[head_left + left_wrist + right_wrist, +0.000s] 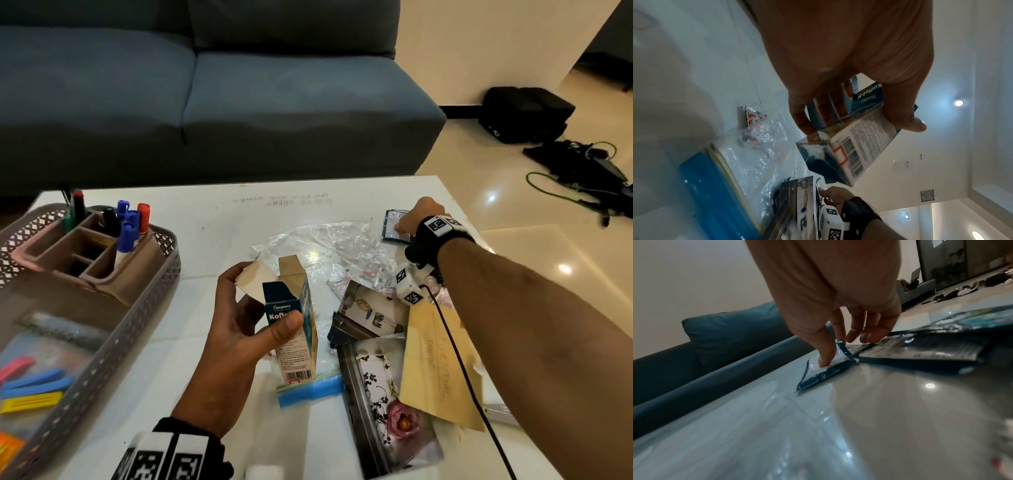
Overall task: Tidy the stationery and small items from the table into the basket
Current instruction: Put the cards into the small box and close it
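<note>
My left hand (263,301) grips a blue and white Koflet carton (294,346) above the table's middle, thumb on the front, fingers behind, top flaps standing open. The left wrist view shows that carton (859,146) in the same hand (859,126), barcode end toward the camera. My right hand (402,224) reaches to the far right of the table, onto a shiny, dark-edged foil sachet (390,222). In the right wrist view, the thumb and forefinger of this hand (833,350) pinch a lifted corner of the sachet (818,374). The grey lattice basket (164,274) stands at the left.
The basket holds a pink organiser (85,253) with markers (132,222) and coloured clips (34,383). A crumpled clear bag (325,246), photos (373,315), a brown envelope (435,359) and a blue zip strip (308,390) lie on the white table. A blue sofa (205,102) stands behind.
</note>
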